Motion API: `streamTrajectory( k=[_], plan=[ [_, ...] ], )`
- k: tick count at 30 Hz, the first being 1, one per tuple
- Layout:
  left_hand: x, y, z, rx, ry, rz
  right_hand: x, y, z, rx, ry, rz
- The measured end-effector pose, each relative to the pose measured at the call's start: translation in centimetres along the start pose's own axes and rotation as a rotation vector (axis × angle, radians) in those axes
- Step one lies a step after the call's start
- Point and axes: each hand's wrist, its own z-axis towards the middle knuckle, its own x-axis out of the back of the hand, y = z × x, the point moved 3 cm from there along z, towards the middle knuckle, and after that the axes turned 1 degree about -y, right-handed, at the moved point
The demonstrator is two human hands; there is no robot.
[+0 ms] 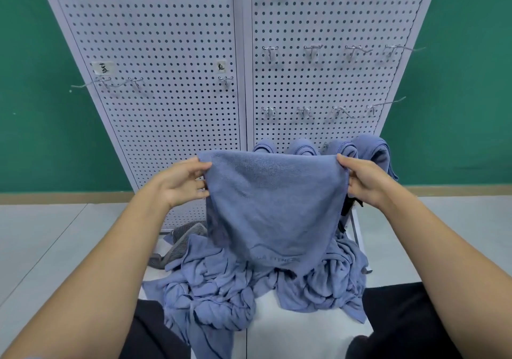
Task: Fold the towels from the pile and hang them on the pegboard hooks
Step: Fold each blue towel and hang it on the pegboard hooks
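My left hand [182, 181] pinches the top left corner of a blue towel [274, 206], thumb on the near face. The towel hangs spread out in front of the pegboard [166, 109], its lower edge reaching the rumpled pile [235, 289] on the white table [291, 333]. My right hand [365, 184] pinches the other top corner. Behind it, 4 hung towels [303, 148] sit in a row low on the right panel.
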Motion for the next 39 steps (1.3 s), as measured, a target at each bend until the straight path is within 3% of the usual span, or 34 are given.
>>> streamTrajectory(
  k=[5,11,15,20,25,31,35,39],
  plan=[
    [-0.1,0.0,0.2,-0.145,0.118,0.057,0.4,0.1,0.1,0.062,0.025,-0.050],
    [0.0,-0.3,0.4,-0.181,0.335,0.388,0.4,0.0,-0.1,0.075,0.052,-0.150],
    [0.4,0.1,0.3,-0.260,0.484,0.368,0.8,-0.2,-0.1,0.121,0.102,-0.167],
    [0.7,0.3,-0.2,-0.289,0.498,0.334,1.4,-0.4,0.0,0.166,0.190,-0.189],
    [0.9,0.7,-0.6,-0.293,0.406,0.299,0.3,-1.0,-0.5,0.261,0.053,-0.274],
    [0.9,0.1,-0.8,-0.289,0.373,0.580,-0.4,-0.7,-0.6,0.392,0.003,-0.725],
    [0.9,0.0,-1.1,-0.373,0.426,0.960,-0.4,-0.7,-0.2,0.458,0.055,-1.094],
    [1.8,0.5,-1.3,-0.437,0.433,1.162,-0.5,-1.2,-0.6,0.545,0.119,-1.178]
  ],
)
